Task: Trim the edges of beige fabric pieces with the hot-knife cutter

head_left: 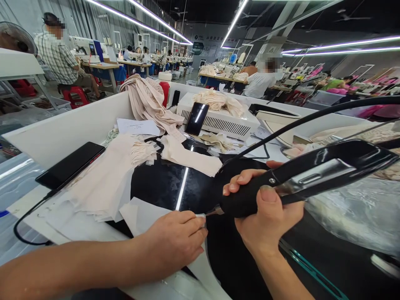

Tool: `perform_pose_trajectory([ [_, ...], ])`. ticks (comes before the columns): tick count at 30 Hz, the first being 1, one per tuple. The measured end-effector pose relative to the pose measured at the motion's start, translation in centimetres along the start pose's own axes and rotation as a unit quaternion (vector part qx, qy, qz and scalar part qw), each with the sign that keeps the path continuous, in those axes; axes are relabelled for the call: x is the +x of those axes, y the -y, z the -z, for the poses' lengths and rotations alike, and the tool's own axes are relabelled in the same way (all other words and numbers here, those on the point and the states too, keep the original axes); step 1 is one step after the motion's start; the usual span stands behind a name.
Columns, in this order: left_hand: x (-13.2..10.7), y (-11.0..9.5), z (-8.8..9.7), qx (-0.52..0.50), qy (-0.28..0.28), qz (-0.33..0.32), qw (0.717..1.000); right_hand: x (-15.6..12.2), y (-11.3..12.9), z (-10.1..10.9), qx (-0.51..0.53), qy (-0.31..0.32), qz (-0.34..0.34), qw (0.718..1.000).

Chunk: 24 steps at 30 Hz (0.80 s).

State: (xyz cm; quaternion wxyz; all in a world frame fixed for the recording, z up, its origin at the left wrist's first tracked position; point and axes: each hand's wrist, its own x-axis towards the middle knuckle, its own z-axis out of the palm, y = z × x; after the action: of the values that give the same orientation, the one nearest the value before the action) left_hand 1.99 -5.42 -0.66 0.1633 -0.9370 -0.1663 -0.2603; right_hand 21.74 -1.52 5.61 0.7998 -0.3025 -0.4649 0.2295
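Observation:
My right hand (268, 225) is wrapped round a black corded hand tool (312, 171), its thumb on the near side. The tool has a silver lever along its body and a narrow metal tip (216, 211) pointing left. Closed in a pinch, my left hand (178, 241) holds a small whitish piece (201, 216) right at that tip; whether they touch I cannot tell. Beneath the left hand lies white cloth or paper (142, 214). A stack of pale pink fabric pieces (100, 179) is to the left. Beyond the hands, a cream fabric strip (190, 157) lies on a glossy black surface (162, 183).
A phone (71, 164) with a cable lies at left; another phone (197, 118) leans on a vented white box (221, 123). Draped beige fabric (143, 102) hangs over the back wall. Clear plastic (353, 212) and teal snips-like tool (312, 266) are at right. The tool's black cable (300, 123) arcs above.

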Motion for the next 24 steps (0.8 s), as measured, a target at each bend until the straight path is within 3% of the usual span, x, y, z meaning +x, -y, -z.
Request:
perform_pose_trajectory([
  [15, -0.12, -0.31, -0.59, -0.001, 0.038, -0.004, 0.999, 0.53, 0.43, -0.05, 0.007, 0.003, 0.007, 1.000],
  [24, -0.10, -0.33, -0.60, -0.005, 0.033, 0.002, 0.999, 0.00, 0.30, -0.48, -0.005, 0.005, -0.003, 1.000],
])
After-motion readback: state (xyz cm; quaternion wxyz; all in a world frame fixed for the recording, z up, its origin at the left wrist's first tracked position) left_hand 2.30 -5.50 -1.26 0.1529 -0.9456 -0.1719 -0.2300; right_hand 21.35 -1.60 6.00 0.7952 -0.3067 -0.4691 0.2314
